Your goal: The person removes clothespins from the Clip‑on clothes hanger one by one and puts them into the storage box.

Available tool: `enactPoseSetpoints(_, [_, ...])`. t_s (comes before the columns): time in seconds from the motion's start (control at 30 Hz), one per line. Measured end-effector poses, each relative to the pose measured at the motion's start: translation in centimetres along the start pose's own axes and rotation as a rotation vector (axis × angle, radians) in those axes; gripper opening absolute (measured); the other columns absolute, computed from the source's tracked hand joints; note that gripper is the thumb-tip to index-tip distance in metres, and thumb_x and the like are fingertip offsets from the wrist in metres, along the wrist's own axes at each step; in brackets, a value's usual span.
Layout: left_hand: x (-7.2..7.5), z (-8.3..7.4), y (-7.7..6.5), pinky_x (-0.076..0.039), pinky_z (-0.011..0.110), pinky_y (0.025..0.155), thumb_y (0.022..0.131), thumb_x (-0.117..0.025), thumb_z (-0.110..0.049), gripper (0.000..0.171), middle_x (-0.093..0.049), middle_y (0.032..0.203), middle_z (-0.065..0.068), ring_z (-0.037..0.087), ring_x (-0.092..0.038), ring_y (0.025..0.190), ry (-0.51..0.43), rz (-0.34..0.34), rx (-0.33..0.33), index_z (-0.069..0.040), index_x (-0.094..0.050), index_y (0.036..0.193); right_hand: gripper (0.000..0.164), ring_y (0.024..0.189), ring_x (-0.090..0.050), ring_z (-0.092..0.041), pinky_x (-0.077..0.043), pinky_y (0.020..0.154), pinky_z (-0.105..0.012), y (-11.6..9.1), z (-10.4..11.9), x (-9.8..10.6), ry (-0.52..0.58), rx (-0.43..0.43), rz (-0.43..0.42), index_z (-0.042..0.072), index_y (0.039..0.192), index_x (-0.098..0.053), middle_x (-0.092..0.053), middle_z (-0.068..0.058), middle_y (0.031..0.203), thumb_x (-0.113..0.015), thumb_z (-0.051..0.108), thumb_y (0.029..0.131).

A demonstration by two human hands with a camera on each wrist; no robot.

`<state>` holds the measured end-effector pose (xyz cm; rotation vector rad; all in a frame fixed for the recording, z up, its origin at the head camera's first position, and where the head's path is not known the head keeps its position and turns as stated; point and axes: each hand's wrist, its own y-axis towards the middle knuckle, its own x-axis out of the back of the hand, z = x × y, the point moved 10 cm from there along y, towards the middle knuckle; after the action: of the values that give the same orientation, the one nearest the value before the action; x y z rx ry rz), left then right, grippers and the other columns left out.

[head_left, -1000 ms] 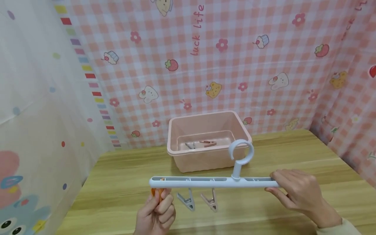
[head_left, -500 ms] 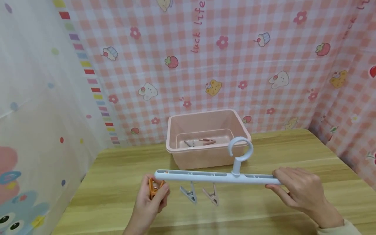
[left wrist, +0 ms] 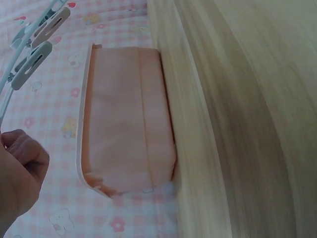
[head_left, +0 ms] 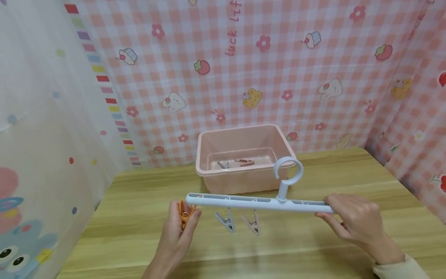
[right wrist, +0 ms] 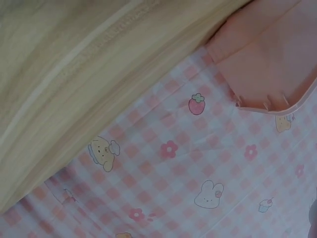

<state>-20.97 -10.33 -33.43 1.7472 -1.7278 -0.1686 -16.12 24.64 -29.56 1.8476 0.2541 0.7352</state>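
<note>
A light blue hanger bar (head_left: 235, 202) with a ring hook hangs level-ish above the table, its left end slightly higher. My right hand (head_left: 359, 223) grips its right end, thumb below and fingers over the top. At the left end, my left hand (head_left: 179, 228) holds an orange clip (head_left: 186, 215) between thumb and fingers, just under the bar. A grey-blue clip (head_left: 226, 221) and a pale pink clip (head_left: 253, 223) dangle from the bar's underside. In the left wrist view the curled left hand (left wrist: 22, 168) shows at the left edge, the orange clip hidden.
Behind the bar, a pink plastic bin (head_left: 245, 180) stands on the wooden table (head_left: 139, 209) near the checked curtain. Inside it lie a reddish-pink clip (head_left: 245, 162) and a grey clip (head_left: 223, 164). A pale curtain hangs along the left.
My left hand has turned on the orange clip, which now shows between thumb and fingers. The bar's left end has risen and shifted a little right; my right hand keeps its grip.
</note>
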Motion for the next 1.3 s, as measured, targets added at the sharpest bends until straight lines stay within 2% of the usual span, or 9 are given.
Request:
enactPoseSetpoints(0.17, [-0.7, -0.7, 0.0, -0.034, 0.024, 0.049, 0.103, -0.048, 0.0, 0.01, -0.037, 0.078, -0.002, 0.002, -0.036, 0.064, -0.095, 0.098, -0.078, -0.002, -0.038, 0.104, 0.06, 0.043, -0.027, -0.001, -0.019, 0.037, -0.02, 0.3, -0.4, 0.3, -0.002, 0.016, -0.013, 0.011, 0.07, -0.057, -0.044, 0.009, 0.055, -0.042, 0.059, 0.103])
enactPoseSetpoints(0.37, [0.1, -0.8, -0.1, -0.034, 0.021, 0.047, 0.103, -0.052, -0.006, 0.009, -0.039, 0.072, -0.005, -0.002, -0.034, 0.06, 0.002, 0.111, -0.078, -0.011, -0.051, 0.11, 0.06, 0.044, -0.027, 0.0, -0.018, 0.037, -0.019, 0.1, -0.4, 0.5, -0.014, 0.015, -0.022, 0.012, 0.069, -0.057, -0.042, 0.01, 0.055, -0.043, 0.059, 0.102])
enactPoseSetpoints(0.63, [0.7, -2.4, 0.1, -0.028, 0.009, 0.045, 0.096, -0.062, 0.0, 0.01, -0.042, 0.063, -0.008, -0.009, -0.029, 0.055, 0.235, -0.021, -0.332, -0.004, -0.058, 0.104, 0.059, 0.045, -0.025, 0.0, -0.016, 0.038, -0.019, -0.1, -0.2, 0.6, -0.021, 0.014, -0.027, 0.012, 0.068, -0.056, -0.04, 0.011, 0.056, -0.042, 0.058, 0.103])
enactPoseSetpoints(0.77, [0.8, -2.8, -0.1, -0.03, 0.008, 0.048, 0.09, -0.065, 0.007, 0.016, -0.046, 0.065, -0.004, -0.007, -0.032, 0.056, 0.257, -0.125, -0.382, 0.0, -0.057, 0.102, 0.058, 0.045, -0.025, -0.003, -0.018, 0.037, -0.021, 0.1, 0.2, 0.7, -0.011, 0.039, -0.053, 0.012, 0.068, -0.054, -0.039, 0.009, 0.055, -0.042, 0.056, 0.104])
enactPoseSetpoints(0.9, [-0.3, -2.4, 0.1, -0.028, 0.014, 0.042, 0.099, -0.048, 0.01, 0.015, -0.036, 0.063, 0.001, 0.003, -0.027, 0.05, -0.12, -0.042, -0.272, -0.004, -0.053, 0.104, 0.058, 0.044, -0.026, -0.005, -0.02, 0.037, -0.024, 0.2, 0.5, 0.9, -0.003, 0.06, -0.089, 0.01, 0.067, -0.053, -0.039, 0.008, 0.055, -0.043, 0.054, 0.104])
enactPoseSetpoints(1.03, [-2.6, -2.7, 0.1, -0.015, 0.021, 0.037, 0.109, -0.018, 0.0, 0.033, -0.023, 0.065, 0.004, 0.015, -0.017, 0.047, -0.818, 0.182, -0.138, -0.011, -0.049, 0.107, 0.059, 0.043, -0.026, -0.003, -0.019, 0.036, -0.021, 0.3, 0.5, 0.8, 0.017, 0.058, -0.107, 0.01, 0.066, -0.054, -0.039, 0.008, 0.054, -0.043, 0.053, 0.104])
enactPoseSetpoints(1.13, [-4.0, -3.4, -0.2, -0.008, 0.022, 0.039, 0.11, -0.005, -0.011, 0.045, -0.019, 0.068, -0.001, 0.01, -0.013, 0.051, -1.254, 0.353, -0.062, -0.01, -0.05, 0.108, 0.059, 0.044, -0.025, -0.002, -0.017, 0.037, -0.019, 0.2, 0.5, 0.5, 0.033, 0.059, -0.105, 0.01, 0.066, -0.054, -0.039, 0.009, 0.054, -0.042, 0.053, 0.104])
enactPoseSetpoints(1.23, [-4.9, -4.0, -0.8, -0.008, 0.019, 0.041, 0.11, -0.001, -0.019, 0.05, -0.019, 0.07, -0.004, 0.007, -0.014, 0.053, -1.491, 0.478, 0.006, -0.009, -0.05, 0.11, 0.058, 0.045, -0.024, 0.0, -0.016, 0.038, -0.018, 0.1, 0.5, 0.3, 0.045, 0.067, -0.098, 0.01, 0.067, -0.053, -0.038, 0.009, 0.055, -0.042, 0.053, 0.105])
enactPoseSetpoints(1.3, [-5.1, -4.1, -1.1, -0.008, 0.019, 0.041, 0.11, -0.001, -0.021, 0.05, -0.019, 0.07, -0.004, 0.006, -0.015, 0.053, -1.532, 0.518, 0.026, -0.009, -0.049, 0.111, 0.058, 0.046, -0.025, 0.0, -0.017, 0.038, -0.018, 0.0, 0.5, 0.4, 0.055, 0.074, -0.099, 0.01, 0.067, -0.053, -0.038, 0.009, 0.055, -0.042, 0.053, 0.105])
